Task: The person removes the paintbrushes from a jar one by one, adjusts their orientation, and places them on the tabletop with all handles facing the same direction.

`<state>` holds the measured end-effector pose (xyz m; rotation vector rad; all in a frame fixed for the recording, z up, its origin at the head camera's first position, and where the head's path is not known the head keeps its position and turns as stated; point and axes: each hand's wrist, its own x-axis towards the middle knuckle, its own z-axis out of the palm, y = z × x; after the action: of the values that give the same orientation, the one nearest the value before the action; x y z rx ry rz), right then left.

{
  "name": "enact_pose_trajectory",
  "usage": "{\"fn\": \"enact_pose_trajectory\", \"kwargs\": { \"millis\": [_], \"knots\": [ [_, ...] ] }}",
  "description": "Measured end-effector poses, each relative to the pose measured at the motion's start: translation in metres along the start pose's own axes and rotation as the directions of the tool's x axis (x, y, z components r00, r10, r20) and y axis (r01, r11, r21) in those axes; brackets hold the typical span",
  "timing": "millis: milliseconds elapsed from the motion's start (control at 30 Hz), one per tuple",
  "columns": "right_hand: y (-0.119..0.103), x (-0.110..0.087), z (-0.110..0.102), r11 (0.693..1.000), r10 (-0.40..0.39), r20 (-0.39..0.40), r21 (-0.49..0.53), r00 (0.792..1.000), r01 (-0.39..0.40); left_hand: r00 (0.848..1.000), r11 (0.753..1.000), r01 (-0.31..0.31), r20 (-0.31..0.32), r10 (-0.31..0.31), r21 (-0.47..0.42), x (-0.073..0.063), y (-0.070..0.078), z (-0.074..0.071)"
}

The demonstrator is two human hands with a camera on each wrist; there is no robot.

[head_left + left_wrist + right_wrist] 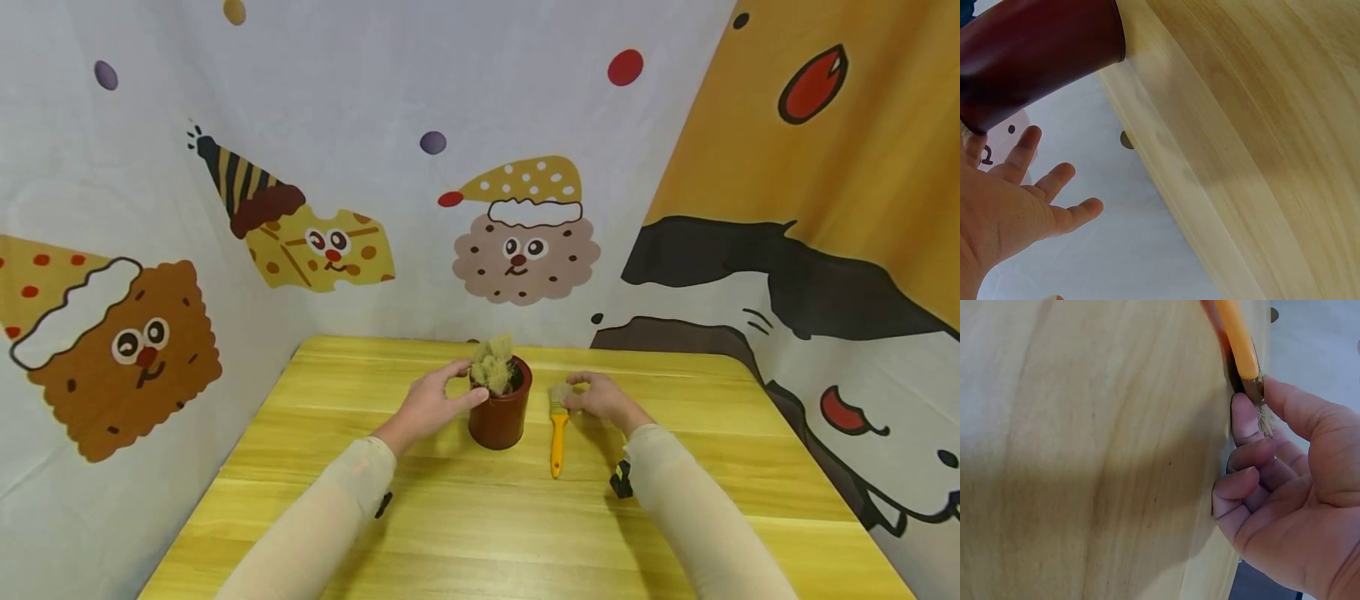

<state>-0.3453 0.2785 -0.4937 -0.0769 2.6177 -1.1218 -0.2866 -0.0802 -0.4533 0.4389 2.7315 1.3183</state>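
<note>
A reddish-brown pot stands upright near the table's far side, with a pale yellow-green, tufted plant at its top, leaning left. My left hand is at the pot's left rim, thumb in front and fingers behind. The left wrist view has several fingers of that hand spread, near the pot's edge; the thumb is hardly visible there. To the right of the pot lies a paintbrush with a yellow handle and pale bristles. My right hand pinches it near the ferrule, between thumb and index finger; the other fingers curl in.
The wooden table has a far edge close to a printed cloth hung behind and at both sides. Small black pieces sit at the wrists, below the sleeves.
</note>
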Motion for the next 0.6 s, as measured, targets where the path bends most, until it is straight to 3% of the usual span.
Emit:
{"fn": "enact_pose_trajectory", "kwargs": {
  "millis": [233,600],
  "knots": [
    [0.0042,0.0009,0.0024,0.998,-0.020,-0.024,-0.056,0.999,0.019,1.000,1.000,0.002,-0.001,-0.002,0.006,0.0008,0.0004,0.0005],
    [0.0037,-0.0009,0.0032,1.000,0.000,-0.005,-0.019,1.000,0.000,1.000,1.000,0.007,0.002,-0.007,-0.002,0.0006,0.0010,0.0002]
  ]
}}
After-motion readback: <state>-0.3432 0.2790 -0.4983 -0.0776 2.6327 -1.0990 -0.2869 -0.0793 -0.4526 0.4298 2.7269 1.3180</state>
